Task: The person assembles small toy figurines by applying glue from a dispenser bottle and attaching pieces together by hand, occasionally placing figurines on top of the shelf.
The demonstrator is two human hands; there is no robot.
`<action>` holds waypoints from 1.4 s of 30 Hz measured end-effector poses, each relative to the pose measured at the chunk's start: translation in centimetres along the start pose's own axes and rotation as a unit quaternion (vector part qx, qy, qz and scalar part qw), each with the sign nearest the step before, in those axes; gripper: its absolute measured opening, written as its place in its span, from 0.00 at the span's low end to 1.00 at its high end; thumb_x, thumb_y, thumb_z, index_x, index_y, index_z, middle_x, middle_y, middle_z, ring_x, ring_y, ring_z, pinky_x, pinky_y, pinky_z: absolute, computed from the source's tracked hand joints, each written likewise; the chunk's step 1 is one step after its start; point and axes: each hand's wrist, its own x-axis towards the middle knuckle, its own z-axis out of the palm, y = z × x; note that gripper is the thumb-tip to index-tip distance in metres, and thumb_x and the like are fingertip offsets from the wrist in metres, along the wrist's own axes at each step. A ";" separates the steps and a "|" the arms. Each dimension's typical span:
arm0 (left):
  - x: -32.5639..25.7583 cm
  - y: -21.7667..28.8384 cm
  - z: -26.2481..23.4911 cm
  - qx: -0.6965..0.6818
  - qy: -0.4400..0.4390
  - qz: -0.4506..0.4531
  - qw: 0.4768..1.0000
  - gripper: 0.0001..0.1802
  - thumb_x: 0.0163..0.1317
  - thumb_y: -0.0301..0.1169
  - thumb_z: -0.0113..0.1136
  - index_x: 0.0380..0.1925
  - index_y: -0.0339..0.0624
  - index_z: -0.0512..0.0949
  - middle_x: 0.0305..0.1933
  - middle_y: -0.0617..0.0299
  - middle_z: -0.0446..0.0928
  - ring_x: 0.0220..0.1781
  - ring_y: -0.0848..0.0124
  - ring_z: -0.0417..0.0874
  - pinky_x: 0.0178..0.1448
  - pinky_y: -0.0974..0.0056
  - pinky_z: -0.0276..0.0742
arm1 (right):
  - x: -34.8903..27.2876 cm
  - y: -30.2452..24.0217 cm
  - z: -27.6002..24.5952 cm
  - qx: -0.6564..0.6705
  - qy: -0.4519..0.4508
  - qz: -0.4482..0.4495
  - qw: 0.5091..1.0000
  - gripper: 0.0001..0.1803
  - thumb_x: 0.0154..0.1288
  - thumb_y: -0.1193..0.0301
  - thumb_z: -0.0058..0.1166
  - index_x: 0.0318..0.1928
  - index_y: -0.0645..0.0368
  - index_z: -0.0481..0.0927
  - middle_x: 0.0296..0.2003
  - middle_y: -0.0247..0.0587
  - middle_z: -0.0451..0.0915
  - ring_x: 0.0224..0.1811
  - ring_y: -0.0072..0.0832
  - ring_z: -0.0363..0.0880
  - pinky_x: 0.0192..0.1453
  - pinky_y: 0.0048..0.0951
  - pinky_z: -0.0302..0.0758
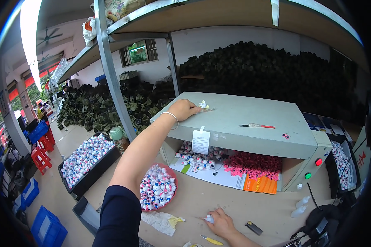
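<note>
My left hand (pixel 184 109) reaches up onto the top of a grey-green cabinet (pixel 251 123), fingers pinched on a small white piece (pixel 203 105) lying there. A bracelet circles that wrist. My right hand (pixel 220 222) rests low on the tan worktable (pixel 243 201), closed around a small white part (pixel 210 218). A red bowl (pixel 157 187) of small white, pink and blue parts stands between my arms. More of these parts (pixel 198 154) and a heap of pink ones (pixel 253 162) lie inside the cabinet's opening.
A red-handled tool (pixel 257 125) lies on the cabinet top; red and green buttons (pixel 313 168) are on its front. A black tray (pixel 86 158) of parts and a green-capped bottle (pixel 118 138) stand left. Metal shelf posts (pixel 111 74) rise behind; dark parts (pixel 255 70) are piled beyond.
</note>
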 end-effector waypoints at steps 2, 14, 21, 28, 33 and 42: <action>0.1 -0.6 0.4 0.035 0.016 0.048 0.998 0.16 0.58 0.41 0.50 0.36 0.43 0.80 0.40 0.50 0.77 0.41 0.54 0.77 0.49 0.60 0.70 | 0.0 -0.2 -0.1 0.006 0.000 -0.001 1.000 0.16 0.48 0.63 0.59 0.39 0.53 0.76 0.36 0.40 0.70 0.33 0.38 0.76 0.37 0.36 0.75; -0.6 0.7 -0.2 0.060 0.216 0.190 0.956 0.12 0.56 0.30 0.52 0.41 0.44 0.75 0.37 0.53 0.72 0.34 0.59 0.77 0.40 0.62 0.73 | 0.3 -0.3 -0.1 -0.004 -0.006 -0.004 1.000 0.15 0.48 0.64 0.58 0.38 0.53 0.76 0.37 0.40 0.70 0.34 0.38 0.76 0.37 0.35 0.75; -9.8 3.8 -1.0 -0.461 0.213 0.036 0.861 0.16 0.62 0.30 0.46 0.50 0.39 0.67 0.27 0.67 0.70 0.19 0.85 0.64 0.21 0.78 0.59 | -0.5 -0.5 -0.4 -0.013 0.007 -0.012 1.000 0.14 0.47 0.67 0.59 0.37 0.53 0.76 0.36 0.40 0.70 0.33 0.37 0.76 0.36 0.35 0.75; -24.2 4.0 10.9 -0.500 -0.135 -0.148 0.843 0.15 0.64 0.36 0.46 0.49 0.47 0.69 0.23 0.71 0.68 0.20 0.84 0.65 0.24 0.75 0.64 | -1.2 0.0 -1.1 -0.030 0.011 -0.001 0.999 0.14 0.47 0.70 0.57 0.38 0.54 0.76 0.34 0.41 0.68 0.32 0.38 0.76 0.33 0.36 0.74; -28.0 4.2 18.4 -0.387 -0.100 -0.081 0.913 0.17 0.60 0.34 0.52 0.49 0.45 0.71 0.19 0.61 0.70 0.24 0.74 0.72 0.32 0.68 0.71 | 0.5 0.2 -2.5 0.068 -0.016 -0.013 0.997 0.15 0.48 0.71 0.58 0.40 0.54 0.75 0.37 0.41 0.71 0.37 0.39 0.75 0.39 0.34 0.74; -28.5 6.0 20.0 -0.386 -0.121 0.011 0.914 0.18 0.55 0.22 0.51 0.47 0.42 0.71 0.40 0.55 0.71 0.37 0.66 0.77 0.41 0.67 0.74 | 0.6 2.6 -3.3 0.204 -0.001 0.119 0.972 0.15 0.51 0.72 0.55 0.42 0.59 0.74 0.38 0.43 0.72 0.41 0.38 0.73 0.44 0.30 0.71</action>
